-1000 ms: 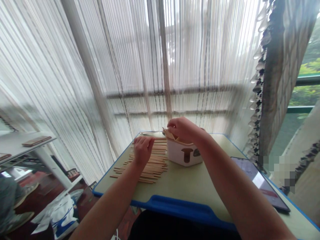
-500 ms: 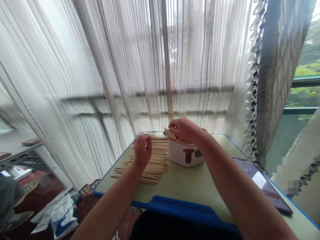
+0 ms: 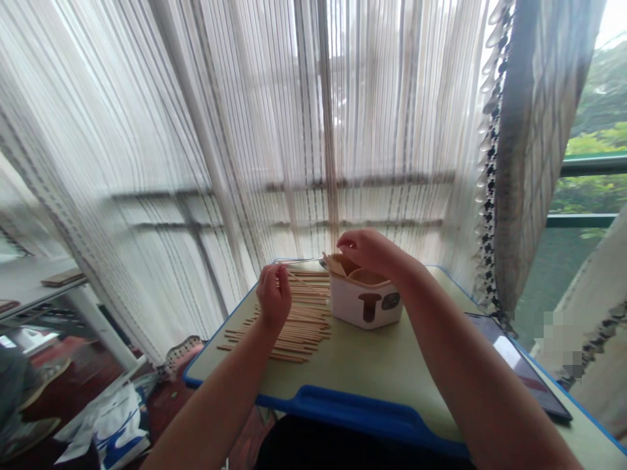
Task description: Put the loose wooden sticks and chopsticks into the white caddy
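Note:
My left hand is closed over the left part of the sticks, and a thin wooden chopstick slants out of it to the right. Beneath lie many wooden chopsticks, spread side by side across the table. Above a white divided holder with a tan rim and brown front shapes hovers my right hand. Its fingers are loosely bent with a gap at the thumb, and nothing shows in them. A few pale flat pieces poke up in the holder's left compartment. A metal spoon lies at the far edge.
The small table has a blue rim with a raised front lip. A dark tablet lies on its right side. Sheer curtains hang just behind. On the floor at left is a white and blue bag.
My right hand has lifted slightly off the holder's left compartment and moved right. My left hand has shifted a little left, and a slanting chopstick now shows from it.

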A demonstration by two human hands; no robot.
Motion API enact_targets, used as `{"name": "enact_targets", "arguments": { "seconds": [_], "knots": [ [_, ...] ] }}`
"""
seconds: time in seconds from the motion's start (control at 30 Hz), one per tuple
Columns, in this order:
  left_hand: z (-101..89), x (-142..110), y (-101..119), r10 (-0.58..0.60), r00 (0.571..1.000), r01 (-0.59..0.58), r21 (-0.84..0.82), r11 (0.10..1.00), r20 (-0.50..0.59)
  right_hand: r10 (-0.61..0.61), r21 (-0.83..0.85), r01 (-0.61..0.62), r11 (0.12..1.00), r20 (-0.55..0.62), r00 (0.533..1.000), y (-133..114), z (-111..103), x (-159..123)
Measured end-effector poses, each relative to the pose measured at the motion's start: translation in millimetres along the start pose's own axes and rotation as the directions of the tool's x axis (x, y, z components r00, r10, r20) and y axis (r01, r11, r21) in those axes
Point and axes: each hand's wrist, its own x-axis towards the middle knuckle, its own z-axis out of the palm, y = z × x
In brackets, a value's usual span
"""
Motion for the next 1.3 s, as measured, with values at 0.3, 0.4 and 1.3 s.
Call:
{"name": "enact_targets", "arguments": {
  "seconds": [0.3,0.4,1.3],
  "knots": [
    [6.0,3,-13,-0.417,0.905,0.412,-0.075,0.908,-0.084,0.008,-0.023,-0.008,1.000,0.008,1.000,5,2,2],
    [12.0,5,-29,-0.608,0.788,0.591,-0.162,0.791,-0.097,0.028,-0.048,-0.028,0.998,0.007,1.000,11,6,4],
    [25.1,0,-41,-0.783,0.305,0.756,-0.638,-0.147,0.542,0.174,0.356,-0.053,0.933,-0.317,0.932,-8,25,7]
  ]
}}
